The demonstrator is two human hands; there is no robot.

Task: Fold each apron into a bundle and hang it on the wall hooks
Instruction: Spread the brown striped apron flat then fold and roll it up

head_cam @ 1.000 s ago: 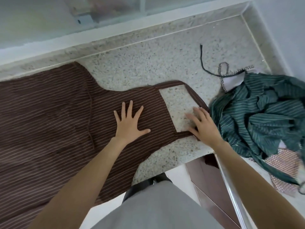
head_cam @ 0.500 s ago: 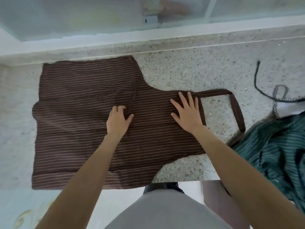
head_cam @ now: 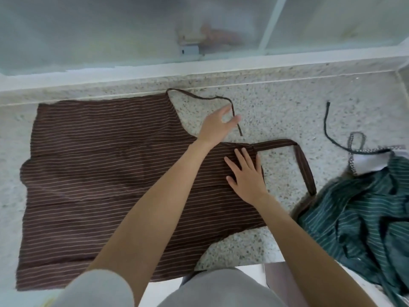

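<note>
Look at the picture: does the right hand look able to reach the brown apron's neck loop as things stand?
Probably yes. The right hand rests flat on the brown apron at the bib, just beside the neck loop, which lies bare on the counter. Nothing covers it; the green apron lies further right.

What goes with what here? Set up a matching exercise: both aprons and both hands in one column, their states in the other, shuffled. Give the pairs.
Things:
1. brown apron
2. green apron
3. left hand
4. right hand

States:
A. crumpled in a heap at the right
B. pinches the tie
C. spread flat on the counter
D. rests flat, fingers straight, on brown cloth

Pairs: 1-C, 2-A, 3-B, 4-D
</note>
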